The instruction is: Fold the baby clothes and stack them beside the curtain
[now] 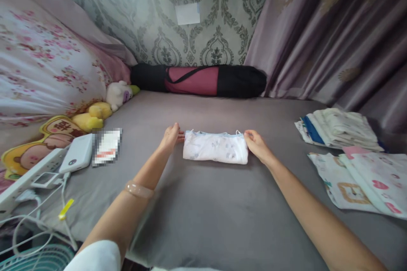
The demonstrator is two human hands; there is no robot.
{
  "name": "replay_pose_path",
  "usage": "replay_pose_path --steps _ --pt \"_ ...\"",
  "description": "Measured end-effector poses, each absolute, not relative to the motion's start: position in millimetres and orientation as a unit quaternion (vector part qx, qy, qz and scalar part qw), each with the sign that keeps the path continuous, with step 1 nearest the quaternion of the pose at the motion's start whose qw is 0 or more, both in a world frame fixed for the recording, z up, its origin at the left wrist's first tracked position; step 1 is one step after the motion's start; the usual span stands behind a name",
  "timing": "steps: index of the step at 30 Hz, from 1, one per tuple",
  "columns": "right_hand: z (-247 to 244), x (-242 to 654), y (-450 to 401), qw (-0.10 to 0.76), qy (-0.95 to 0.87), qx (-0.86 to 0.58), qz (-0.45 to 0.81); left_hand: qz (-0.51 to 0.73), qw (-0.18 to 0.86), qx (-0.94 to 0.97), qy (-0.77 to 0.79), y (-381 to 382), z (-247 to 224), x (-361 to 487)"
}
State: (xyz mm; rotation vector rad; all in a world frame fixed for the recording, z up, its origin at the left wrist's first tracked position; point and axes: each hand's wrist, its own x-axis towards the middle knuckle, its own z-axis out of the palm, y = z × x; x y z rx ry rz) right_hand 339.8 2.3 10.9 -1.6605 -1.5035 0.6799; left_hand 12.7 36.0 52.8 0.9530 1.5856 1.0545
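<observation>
A white folded baby garment (216,148) with faint grey prints, light blue edging and small white ties lies flat in the middle of the grey bed sheet (203,216). My left hand (172,136) is at its left end, thumb raised and fingers stretched towards the upper left corner; whether the fingertips touch the fabric is hard to see. At the opposite end, my right hand (257,145) has its thumb and fingers closed on the upper right corner. A pale bangle (139,189) circles my left forearm.
Folded clothes (345,129) and printed cloths (365,182) lie on the right. Along the wall rests a black and red long bag (193,80). Plush toys (92,116), a white power bank (77,153), a power strip (34,173) and cables are on the left.
</observation>
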Motion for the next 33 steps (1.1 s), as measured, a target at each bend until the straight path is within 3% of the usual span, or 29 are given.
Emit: replay_pose_path --steps 7,14,16,21,26,33 --pt "22.5 317.4 -13.8 0.354 -0.606 -0.685 0.195 0.345 0.345 0.545 0.682 11.8 33.6 17.1" --pt "14.6 315.0 -7.6 0.456 -0.609 -0.622 0.186 0.471 0.458 0.482 0.580 17.9 30.7 25.4" --pt "9.7 317.8 -6.3 0.419 -0.616 -0.643 0.179 0.453 0.448 0.481 0.603 21.2 26.0 23.6" --pt "7.7 318.3 -9.5 0.304 -0.664 -0.676 0.097 0.379 0.295 0.569 0.667 27.7 19.5 20.5" --pt "13.4 318.1 -12.6 0.254 -0.683 -0.680 0.079 0.287 0.188 0.638 0.690 21.1 24.1 19.8" --pt "35.7 322.6 -16.8 0.150 -0.706 -0.691 0.044 0.308 0.158 0.601 0.720 26.5 34.3 -8.1"
